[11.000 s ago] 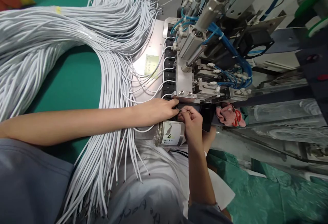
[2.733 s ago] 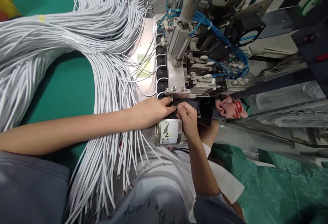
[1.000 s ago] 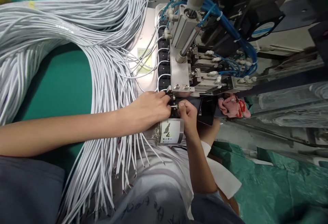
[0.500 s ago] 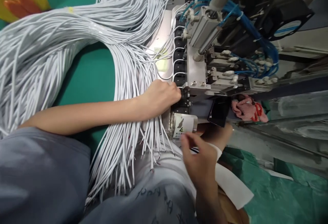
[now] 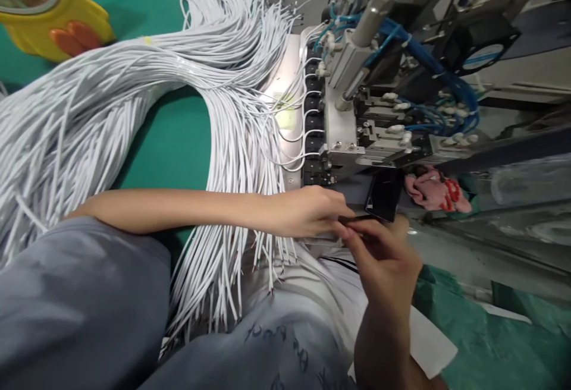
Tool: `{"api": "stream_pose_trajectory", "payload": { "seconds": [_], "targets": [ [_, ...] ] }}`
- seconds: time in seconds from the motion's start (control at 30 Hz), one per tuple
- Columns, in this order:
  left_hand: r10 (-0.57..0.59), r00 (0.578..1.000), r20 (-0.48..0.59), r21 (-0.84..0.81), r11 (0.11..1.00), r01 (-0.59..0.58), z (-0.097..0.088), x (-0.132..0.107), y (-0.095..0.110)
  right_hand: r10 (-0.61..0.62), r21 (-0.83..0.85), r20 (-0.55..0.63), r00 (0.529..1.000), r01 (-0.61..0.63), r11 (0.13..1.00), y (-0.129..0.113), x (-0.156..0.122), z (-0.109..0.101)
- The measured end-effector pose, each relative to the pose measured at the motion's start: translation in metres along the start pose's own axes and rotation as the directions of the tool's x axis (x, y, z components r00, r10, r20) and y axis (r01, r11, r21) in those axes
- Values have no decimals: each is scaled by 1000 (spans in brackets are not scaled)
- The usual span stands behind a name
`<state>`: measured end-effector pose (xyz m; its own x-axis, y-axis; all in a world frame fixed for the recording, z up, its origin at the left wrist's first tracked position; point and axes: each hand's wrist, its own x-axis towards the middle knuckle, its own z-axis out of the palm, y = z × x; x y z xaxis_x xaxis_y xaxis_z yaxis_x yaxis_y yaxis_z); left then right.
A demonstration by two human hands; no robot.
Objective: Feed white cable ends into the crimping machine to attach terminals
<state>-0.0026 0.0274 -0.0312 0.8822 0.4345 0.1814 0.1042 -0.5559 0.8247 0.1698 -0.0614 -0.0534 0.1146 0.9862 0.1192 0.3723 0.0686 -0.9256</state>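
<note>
My left hand [image 5: 312, 211] reaches across from the left, over the white cables [image 5: 236, 140], its fingers bent and closed. The fingertips meet those of my right hand [image 5: 388, 253], which comes up from the lower right with thumb and fingers pinched together. A thin dark sliver shows between the two hands; I cannot make out what it is. Just above my left hand runs a row of black blocks [image 5: 314, 122] along the machine [image 5: 341, 119], with single white cables looping into several of them.
A yellow fan-like object with orange feet [image 5: 75, 27] stands upper left on the green mat [image 5: 178, 128]. A yellow note [image 5: 285, 113] lies on the metal plate. Right of the hands are a black flat object [image 5: 383, 194], a pink cloth [image 5: 435, 191] and green sheeting [image 5: 499, 318].
My left hand has left the black blocks and moved down and right to meet my right hand. My right hand has moved up and right. A cable now shows at the block where my left hand was.
</note>
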Motion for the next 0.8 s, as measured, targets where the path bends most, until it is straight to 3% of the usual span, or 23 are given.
{"api": "stream_pose_trajectory", "payload": {
  "seconds": [0.13, 0.23, 0.33, 0.47, 0.7, 0.8],
  "targets": [
    [-123, 984, -132, -95, 989, 111, -7, 4, 1, 125, 435, 40, 991, -130, 891, 7, 19, 2],
    [-191, 966, -175, -149, 975, 166, -9, 5, 3, 95, 541, 43, 995, -103, 835, 6, 26, 9],
    [-203, 959, -199, -189, 968, 166, -9, 6, 3, 49, 552, 3, 999, -42, 833, 3, 29, 12],
    [-180, 948, -263, -135, 980, 148, -7, 6, 0, 13, 555, 41, 999, -34, 831, 1, 31, 10],
    [-237, 914, -331, -107, 971, 213, -7, 6, -1, 15, 269, -111, 994, 16, 963, -6, 30, 7],
    [-264, 903, -339, -124, 964, 235, -7, 7, -2, -19, 219, -93, 995, 39, 975, -6, 31, 3]
  ]
}}
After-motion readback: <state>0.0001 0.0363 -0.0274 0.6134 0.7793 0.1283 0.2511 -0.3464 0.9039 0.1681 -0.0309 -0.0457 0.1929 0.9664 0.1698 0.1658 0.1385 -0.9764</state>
